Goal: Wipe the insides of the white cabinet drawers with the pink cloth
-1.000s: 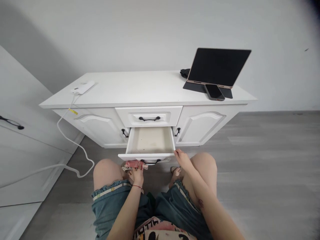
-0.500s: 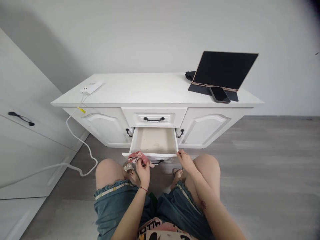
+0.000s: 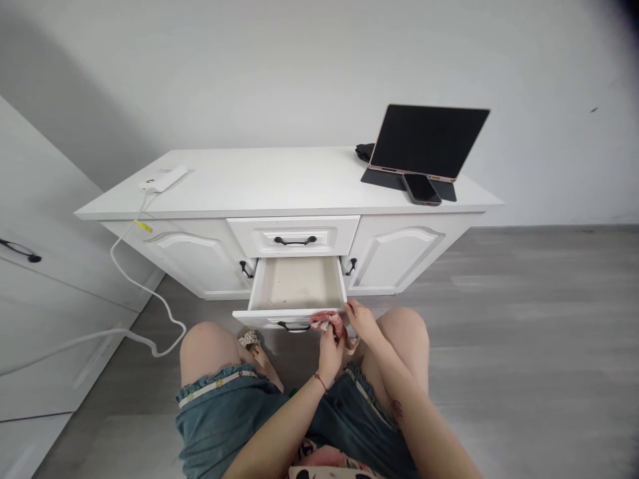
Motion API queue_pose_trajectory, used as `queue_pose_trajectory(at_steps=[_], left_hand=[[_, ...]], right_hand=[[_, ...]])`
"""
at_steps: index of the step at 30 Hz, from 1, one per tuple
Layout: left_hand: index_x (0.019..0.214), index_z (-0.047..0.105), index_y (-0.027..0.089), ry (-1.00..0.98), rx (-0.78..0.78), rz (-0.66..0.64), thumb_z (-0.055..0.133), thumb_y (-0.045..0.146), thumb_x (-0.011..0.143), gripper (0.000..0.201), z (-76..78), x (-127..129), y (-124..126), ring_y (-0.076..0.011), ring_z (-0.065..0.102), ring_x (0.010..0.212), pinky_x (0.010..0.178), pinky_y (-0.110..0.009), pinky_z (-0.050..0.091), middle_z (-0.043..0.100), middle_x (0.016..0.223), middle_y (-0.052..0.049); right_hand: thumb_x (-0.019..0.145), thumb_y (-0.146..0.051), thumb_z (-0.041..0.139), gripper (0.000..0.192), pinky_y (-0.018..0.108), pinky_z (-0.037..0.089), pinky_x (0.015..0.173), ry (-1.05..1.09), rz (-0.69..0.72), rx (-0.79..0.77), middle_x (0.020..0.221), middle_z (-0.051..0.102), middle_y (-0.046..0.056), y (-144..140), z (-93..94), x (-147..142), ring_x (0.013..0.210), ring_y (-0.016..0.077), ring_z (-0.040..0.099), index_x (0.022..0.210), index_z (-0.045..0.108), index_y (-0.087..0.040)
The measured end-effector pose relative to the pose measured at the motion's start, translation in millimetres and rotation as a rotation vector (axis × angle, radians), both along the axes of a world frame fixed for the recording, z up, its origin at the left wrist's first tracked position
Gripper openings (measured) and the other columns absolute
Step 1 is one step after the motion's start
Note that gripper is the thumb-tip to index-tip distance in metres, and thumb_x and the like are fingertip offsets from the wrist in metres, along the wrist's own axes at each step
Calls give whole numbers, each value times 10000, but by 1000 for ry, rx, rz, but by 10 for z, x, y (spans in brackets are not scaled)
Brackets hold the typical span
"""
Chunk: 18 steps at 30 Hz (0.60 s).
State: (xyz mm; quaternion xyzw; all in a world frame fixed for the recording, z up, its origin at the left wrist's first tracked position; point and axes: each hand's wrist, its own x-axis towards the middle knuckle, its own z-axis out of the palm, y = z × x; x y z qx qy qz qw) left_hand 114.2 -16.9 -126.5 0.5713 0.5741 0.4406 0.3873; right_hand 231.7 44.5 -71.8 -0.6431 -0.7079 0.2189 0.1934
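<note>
One white cabinet (image 3: 279, 186) stands against the far wall, with two drawers in its middle and two doors, one on each side. The upper drawer (image 3: 293, 235) is closed; the lower drawer (image 3: 295, 286) is pulled out toward the viewer, its pale floor exposed. One pink cloth (image 3: 327, 320) sits at the near right corner of the open drawer, at its front edge. The left hand (image 3: 331, 349) reaches across from the left, its fingers curled and pinching the cloth from below. The right hand (image 3: 360, 319) lies just right of the cloth, fingers loosely bent, their tips at the drawer's right front corner and touching or nearly touching the cloth; which of the two cannot be told. The person crouches, both bare knees flanking the drawer.

On the worktop: one tablet (image 3: 428, 138) propped upright at the far right, one phone (image 3: 421, 188) lying flat in front of it, one dark bundle (image 3: 364, 151) behind the tablet's left edge, and one white power strip (image 3: 162, 178) at the far left. Its single cable (image 3: 140, 293) hangs off the edge and runs along the grey floor to the left.
</note>
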Motion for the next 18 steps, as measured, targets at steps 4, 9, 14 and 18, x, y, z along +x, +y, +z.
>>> queue_pose_trajectory(at_steps=[4, 9, 14, 18], left_hand=[[887, 575, 153, -38, -67, -170, 512, 148, 756, 146, -3, -32, -5, -199, 579, 817, 816, -360, 457, 635, 878, -78], [1009, 580, 154, -105, -72, -201, 560, 136, 713, 297, 163, -339, -122, -208, 589, 895, 849, -368, 463, 645, 988, -82], [1140, 552, 173, -164, -106, -122, 558, 316, 809, 361, 610, -794, -446, -243, 592, 1011, 910, -402, 453, 635, 1109, -111], [1159, 561, 194, -169, -206, 2, 524, 404, 831, 391, 867, -1063, -789, -264, 538, 1143, 1012, -428, 383, 611, 1197, -113]], right_hand=[[942, -273, 327, 271, 245, 381, 702, 5, -1, -21, 833, 668, 89, -28, 19, -10, 797, 180, 622, 880, 564, -158], [935, -261, 330, 286, 272, 406, 764, 19, 11, -29, 898, 671, 98, -35, 65, -20, 837, 192, 619, 944, 592, -146], [926, -351, 385, 332, 392, 330, 1017, 234, 58, 152, 1188, 588, 132, -275, 246, -154, 1167, 238, 488, 1128, 555, -150], [860, -414, 527, 510, 415, 317, 1063, 614, 329, -14, 1349, 489, 113, -892, 430, -544, 1260, 240, 427, 1319, 445, -207]])
